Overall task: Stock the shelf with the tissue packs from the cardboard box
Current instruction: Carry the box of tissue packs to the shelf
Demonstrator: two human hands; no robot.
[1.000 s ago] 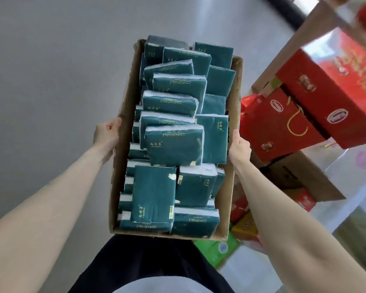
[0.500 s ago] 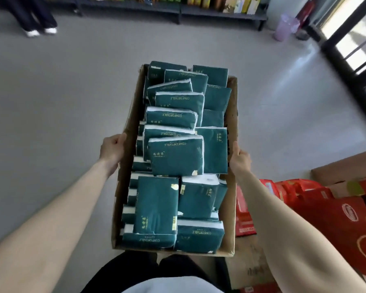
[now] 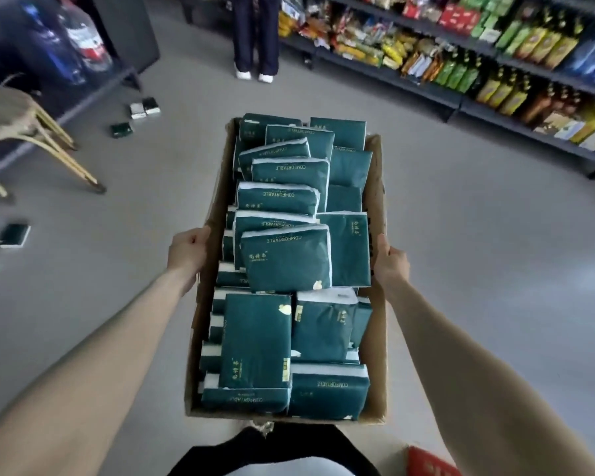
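Packs (image 3: 285, 259) heaped loose above rim of box (image 3: 377, 338); soft, light, slick film, likely to slide if tilted. Left hand (image 3: 186, 250) and right hand (image 3: 390, 266) each grip a long wall mid-length; keep level.

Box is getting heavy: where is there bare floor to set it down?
The floor is bare right of the cardboard box, up to the stocked shelf, and ahead toward the standing person's legs. The left is crowded: a stool and loose tissue packs lie there.
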